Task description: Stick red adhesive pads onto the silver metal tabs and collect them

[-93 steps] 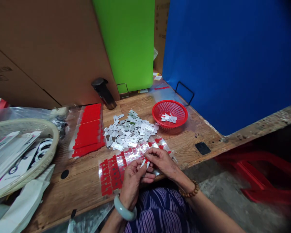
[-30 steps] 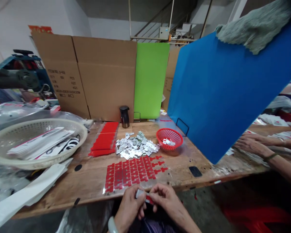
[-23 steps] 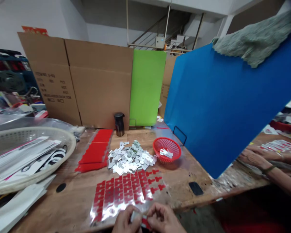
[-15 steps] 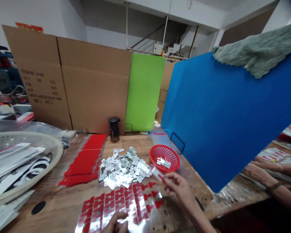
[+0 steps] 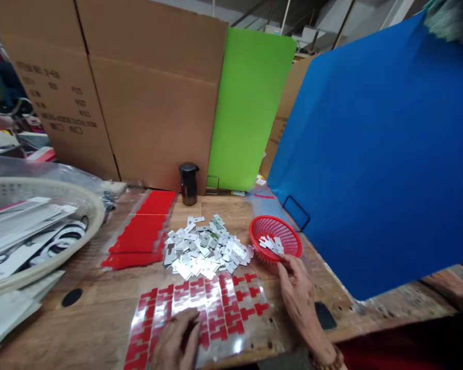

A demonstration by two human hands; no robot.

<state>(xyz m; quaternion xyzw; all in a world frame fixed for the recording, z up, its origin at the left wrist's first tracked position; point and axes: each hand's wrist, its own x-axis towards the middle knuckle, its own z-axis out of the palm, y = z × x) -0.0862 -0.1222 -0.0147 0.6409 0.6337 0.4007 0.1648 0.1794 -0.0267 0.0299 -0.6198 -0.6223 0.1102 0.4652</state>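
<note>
My left hand (image 5: 175, 341) lies flat on the near edge of a clear sheet of red T-shaped stickers (image 5: 219, 303), with nothing in its fingers. My right hand (image 5: 298, 290) reaches out palm down, its fingertips at the near rim of a small red mesh basket (image 5: 283, 228). No piece shows in that hand. A few small metal plates (image 5: 270, 243) lie in the basket. A loose pile of silvery metal plates (image 5: 204, 249) sits on the wooden table (image 5: 100, 308) just beyond the sticker sheet.
A stack of red sheets (image 5: 142, 231) lies left of the pile, and a black cylinder (image 5: 188, 182) stands behind it. A large beige basket (image 5: 83, 241) of papers is at the left. Cardboard (image 5: 139, 92), green (image 5: 250, 108) and blue (image 5: 370, 154) boards wall the back and right.
Both hands were together on one small piece near my lap. My right hand then carried it out to the red basket. My left hand dropped onto the sticker sheet. The view tilted down.
</note>
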